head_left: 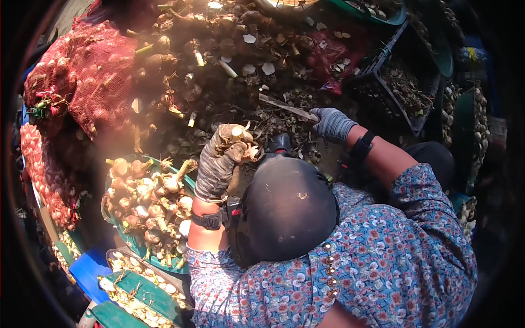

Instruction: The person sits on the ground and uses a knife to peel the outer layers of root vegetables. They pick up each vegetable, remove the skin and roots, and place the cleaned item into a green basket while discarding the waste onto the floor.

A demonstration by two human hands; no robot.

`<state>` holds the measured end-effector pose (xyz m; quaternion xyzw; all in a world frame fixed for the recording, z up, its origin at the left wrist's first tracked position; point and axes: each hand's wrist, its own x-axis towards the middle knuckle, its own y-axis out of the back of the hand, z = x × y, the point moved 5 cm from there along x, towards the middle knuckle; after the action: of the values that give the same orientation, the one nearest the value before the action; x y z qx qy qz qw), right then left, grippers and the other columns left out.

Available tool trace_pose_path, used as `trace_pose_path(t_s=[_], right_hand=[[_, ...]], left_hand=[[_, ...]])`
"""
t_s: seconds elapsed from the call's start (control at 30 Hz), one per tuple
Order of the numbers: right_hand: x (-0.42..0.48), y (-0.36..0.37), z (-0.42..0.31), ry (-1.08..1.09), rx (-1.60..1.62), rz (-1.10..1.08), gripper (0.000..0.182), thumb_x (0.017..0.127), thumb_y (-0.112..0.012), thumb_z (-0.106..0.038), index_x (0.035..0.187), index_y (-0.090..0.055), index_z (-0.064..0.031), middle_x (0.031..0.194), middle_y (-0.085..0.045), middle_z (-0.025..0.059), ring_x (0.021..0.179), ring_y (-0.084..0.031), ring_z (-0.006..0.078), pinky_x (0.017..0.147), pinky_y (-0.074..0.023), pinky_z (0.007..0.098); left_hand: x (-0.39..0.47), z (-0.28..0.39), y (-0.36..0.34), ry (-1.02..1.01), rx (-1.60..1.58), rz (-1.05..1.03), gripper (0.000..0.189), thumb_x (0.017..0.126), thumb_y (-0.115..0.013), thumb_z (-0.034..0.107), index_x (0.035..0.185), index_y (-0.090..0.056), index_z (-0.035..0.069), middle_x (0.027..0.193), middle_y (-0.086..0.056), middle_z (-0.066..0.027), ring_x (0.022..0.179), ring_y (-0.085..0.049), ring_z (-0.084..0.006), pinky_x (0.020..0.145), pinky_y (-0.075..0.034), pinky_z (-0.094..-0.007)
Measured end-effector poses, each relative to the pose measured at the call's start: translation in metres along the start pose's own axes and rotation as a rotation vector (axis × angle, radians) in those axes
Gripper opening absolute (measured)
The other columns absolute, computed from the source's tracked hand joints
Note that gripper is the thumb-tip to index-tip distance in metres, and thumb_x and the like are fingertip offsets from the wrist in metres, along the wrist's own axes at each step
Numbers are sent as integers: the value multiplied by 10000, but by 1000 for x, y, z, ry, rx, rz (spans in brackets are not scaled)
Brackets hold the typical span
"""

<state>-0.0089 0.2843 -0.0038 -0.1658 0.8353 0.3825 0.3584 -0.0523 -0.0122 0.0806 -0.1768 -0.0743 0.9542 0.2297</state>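
My left hand, in a grey knitted work glove, grips a garlic bulb above my dark-clad knee. The bulb's pale cut stem faces up, and fingers cover part of its papery skin. In my right hand, also gloved, is a knife with a long, narrow, dirt-stained blade. Its tip points left and away from me, apart from the bulb. Most of the handle is hidden in the fist. Close beside my left forearm, garlic bulbs with stems fill a green basin.
Garlic bulbs, cut stems and peelings litter the ground ahead. Red mesh sacks of garlic stand at the left. A tilted dark plastic crate holds trimmings on the right. Green containers and a blue tub sit at lower left.
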Motion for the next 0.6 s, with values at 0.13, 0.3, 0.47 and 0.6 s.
trace_pose_path(t_s=[0.13,0.3,0.47,0.6], right_hand=[[7,-6,40,21,-101,125,406,802,-658,-191,1189,-645,-71,1042,-680,231,1011,-641,404,866,-515,441],[14,4,30,30,-71,224,354,794,-655,-194,1129,-649,-79,992,-681,223,970,-643,411,836,-517,456],[11,-1,4,122,-25,192,357,778,-655,-201,1113,-643,-77,968,-678,224,946,-638,422,820,-516,458],[11,-1,13,107,2,187,359,770,-653,-206,1098,-633,-61,961,-672,233,947,-634,428,818,-515,460]], left_hand=[[-86,70,73,-131,532,523,347,912,-686,151,1229,-595,41,1129,-627,-48,964,-584,-128,876,-489,-273],[-99,105,95,-272,1513,812,385,890,-669,106,1260,-601,26,1231,-612,-173,1139,-586,-320,1025,-450,-422],[16,2,60,-147,1256,487,273,879,-670,147,1131,-674,42,1117,-672,-170,1092,-625,-363,947,-498,-426],[116,-144,86,191,1178,465,527,841,-705,348,1278,-610,68,1304,-591,-209,1186,-579,-378,1024,-464,-454]])
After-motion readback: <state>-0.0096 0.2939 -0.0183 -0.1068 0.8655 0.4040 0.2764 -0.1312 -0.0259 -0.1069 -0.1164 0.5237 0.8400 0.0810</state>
